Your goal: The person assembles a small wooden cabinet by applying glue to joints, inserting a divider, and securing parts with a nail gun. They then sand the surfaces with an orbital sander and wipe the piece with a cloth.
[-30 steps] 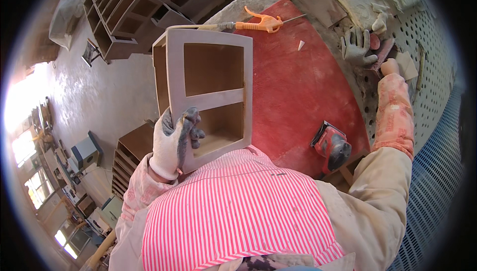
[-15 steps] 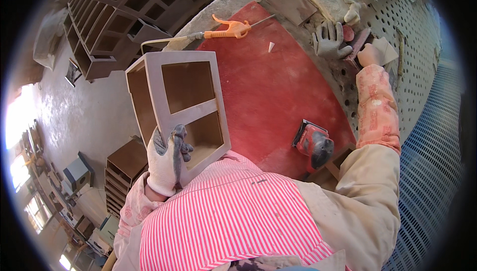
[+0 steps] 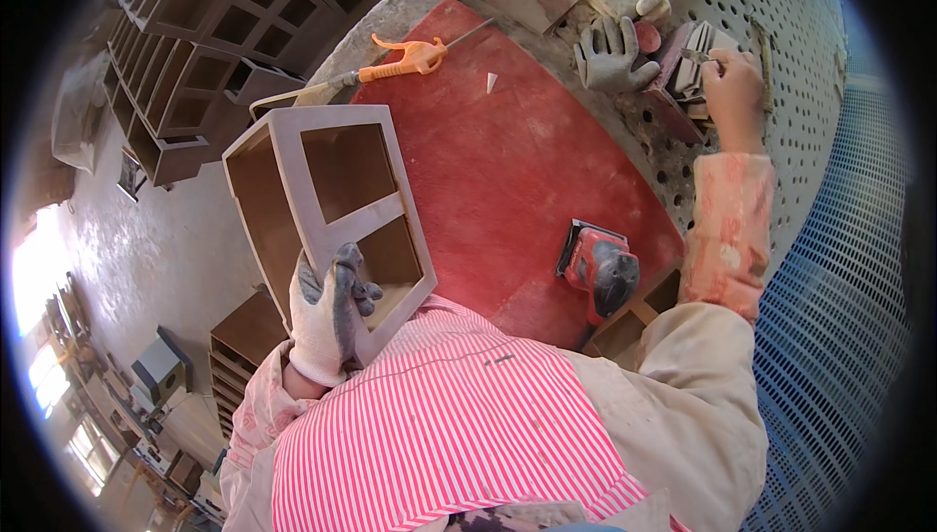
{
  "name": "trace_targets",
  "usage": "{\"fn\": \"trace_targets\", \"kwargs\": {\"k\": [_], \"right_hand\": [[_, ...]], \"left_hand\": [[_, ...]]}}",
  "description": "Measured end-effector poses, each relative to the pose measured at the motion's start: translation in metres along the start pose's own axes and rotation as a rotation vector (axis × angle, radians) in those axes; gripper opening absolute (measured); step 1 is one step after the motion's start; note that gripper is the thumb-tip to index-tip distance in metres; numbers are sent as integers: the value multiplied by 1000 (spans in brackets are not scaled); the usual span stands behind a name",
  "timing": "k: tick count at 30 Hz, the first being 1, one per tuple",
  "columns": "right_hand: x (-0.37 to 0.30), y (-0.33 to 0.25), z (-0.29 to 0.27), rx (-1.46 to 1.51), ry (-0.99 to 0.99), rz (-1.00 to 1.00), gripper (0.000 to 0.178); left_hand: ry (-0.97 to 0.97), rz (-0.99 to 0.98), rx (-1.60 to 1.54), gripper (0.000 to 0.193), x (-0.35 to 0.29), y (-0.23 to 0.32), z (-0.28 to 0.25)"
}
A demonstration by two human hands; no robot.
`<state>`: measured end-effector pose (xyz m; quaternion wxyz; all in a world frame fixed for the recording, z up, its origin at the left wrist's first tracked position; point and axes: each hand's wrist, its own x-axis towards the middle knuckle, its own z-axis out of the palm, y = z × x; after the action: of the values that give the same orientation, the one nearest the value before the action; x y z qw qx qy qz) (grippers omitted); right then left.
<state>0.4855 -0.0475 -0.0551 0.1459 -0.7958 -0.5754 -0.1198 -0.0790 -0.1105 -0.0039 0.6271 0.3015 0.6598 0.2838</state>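
My gloved left hand [image 3: 332, 312] grips the front frame of a small wooden cabinet carcass [image 3: 293, 176], with two square openings, a pale face and brown insides. The carcass stands tilted against my striped apron. My bare right hand [image 3: 734, 93] is stretched out to the far right, fingers pinched on a thin grey blade-like piece [image 3: 695, 56], whose kind I cannot make out. Just beside it is an open reddish box [image 3: 673, 107] holding a stack of pale, thin sheets [image 3: 695, 78].
A red electric sander [image 3: 597, 264] rests on the red board [image 3: 517, 171]. Farther back lie an orange air blow gun [image 3: 405, 61], a small white cone [image 3: 491, 82] and a grey work glove [image 3: 613, 56]. Stacked cabinet carcasses [image 3: 205, 44] stand at the far left, a perforated panel [image 3: 805, 93] at right.
The pale square sheet by my right hand no longer shows; the hand now pinches a thin grey piece over the box's sheets. My left hand keeps its hold while the view shifts slightly.
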Motion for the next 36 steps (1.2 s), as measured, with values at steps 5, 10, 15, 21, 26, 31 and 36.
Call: {"fn": "trace_targets", "kwargs": {"k": [5,10,15,21,26,31,36], "right_hand": [[-44,-80,-16,823,-399,338,20],[-120,-164,35,672,-673,-171,10],[-152,-181,61,423,-867,-258,11],[-147,-208,43,756,-883,-109,11],[-160,-264,9,1262,-1362,27,12],[-161,-300,16,1129,-1502,7,21],[-159,-312,28,1075,-1565,45,23]], "left_hand": [[13,21,-50,26,0,-2,2],[63,22,-9,27,-4,-2,-6],[76,105,90,32,2,2,-16],[35,137,120,43,4,9,-23],[43,100,99,44,1,12,-19],[43,76,96,44,0,14,-16],[44,71,98,44,0,14,-15]]}}
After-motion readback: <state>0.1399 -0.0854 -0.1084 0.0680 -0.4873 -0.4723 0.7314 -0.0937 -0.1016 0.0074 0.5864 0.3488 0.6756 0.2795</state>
